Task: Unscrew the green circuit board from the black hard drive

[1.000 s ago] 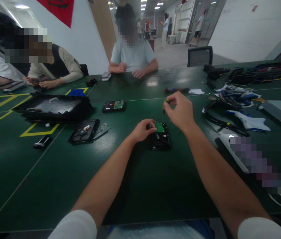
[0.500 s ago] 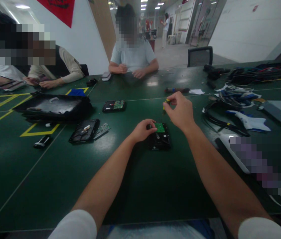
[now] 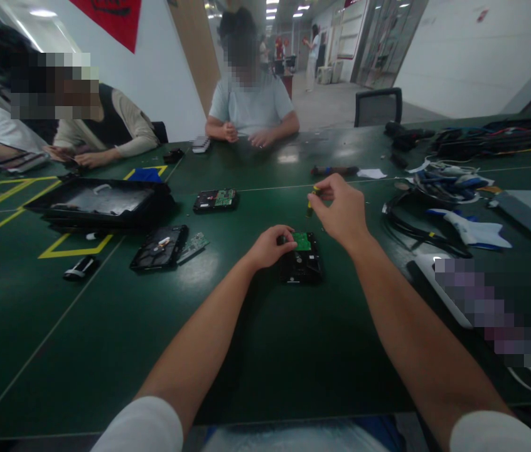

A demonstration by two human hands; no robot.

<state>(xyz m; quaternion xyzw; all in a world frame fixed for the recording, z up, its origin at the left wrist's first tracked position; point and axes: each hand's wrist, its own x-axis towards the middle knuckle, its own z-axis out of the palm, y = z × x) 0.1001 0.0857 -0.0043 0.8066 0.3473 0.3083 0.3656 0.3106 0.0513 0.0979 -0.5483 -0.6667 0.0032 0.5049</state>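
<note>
A black hard drive with a green circuit board lies on the dark green table between my forearms. My left hand rests at the drive's left edge, its thumb and fingertips pressed together over the board; what they hold, if anything, is too small to tell. Above the drive's far right corner, my right hand pinches a small yellow and black screwdriver, held upright. The screwdriver's tip is hard to make out.
Another drive, an opened drive case and a loose board lie to the left, near a black tray. Cables and a white phone-like device are on the right. People sit across the table.
My hands and the drive hold nearly the same place. The person at the left has shifted their head slightly.
</note>
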